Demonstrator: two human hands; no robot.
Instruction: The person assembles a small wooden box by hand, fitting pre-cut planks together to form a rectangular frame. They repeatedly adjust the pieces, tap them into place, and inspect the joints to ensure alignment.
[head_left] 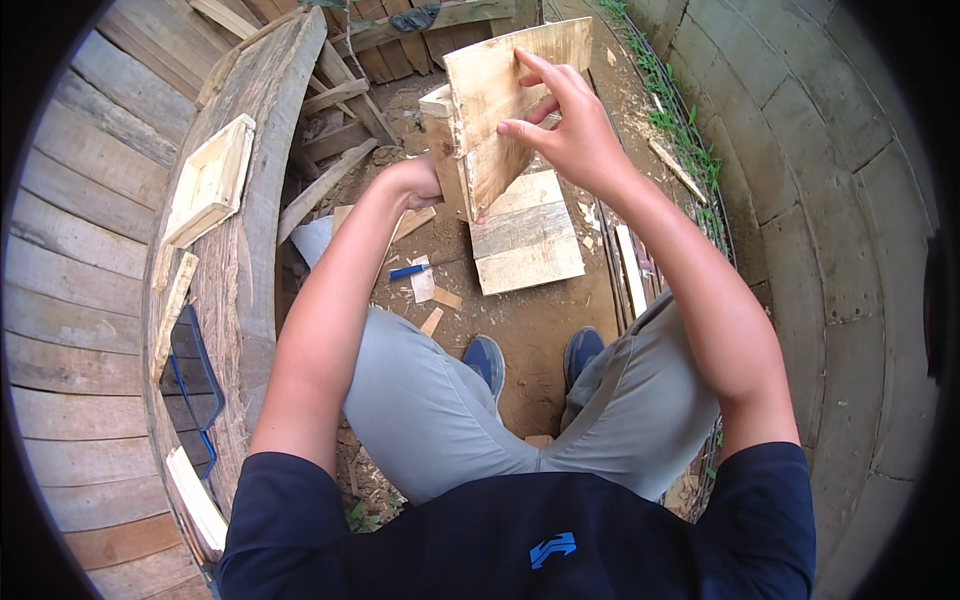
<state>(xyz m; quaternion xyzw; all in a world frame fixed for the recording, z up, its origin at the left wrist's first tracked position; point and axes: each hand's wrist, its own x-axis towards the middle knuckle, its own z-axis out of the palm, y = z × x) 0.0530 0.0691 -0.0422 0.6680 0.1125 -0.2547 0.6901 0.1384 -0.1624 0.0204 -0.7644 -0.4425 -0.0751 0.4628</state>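
Observation:
In front of me a wooden box-like piece (487,110), a thin pale panel with narrower boards along its left side, is held up and tilted above the ground. My left hand (412,182) grips it from the left and behind; the fingers are hidden by the wood. Against the panel's face rest the fingertips and thumb of my right hand (565,115), spread apart and not wrapped round anything. Below it, on the dirt, lies a flat panel of joined boards (528,235). A blue-handled tool (408,271) lies to its left.
A thick wooden bench (245,190) stands at my left, carrying a shallow wooden tray (208,182), a blue-framed saw (203,375) and wood strips. Loose planks (325,185) lean behind. Wood scraps (432,321) litter the ground. A grey block wall (830,230) rises at right.

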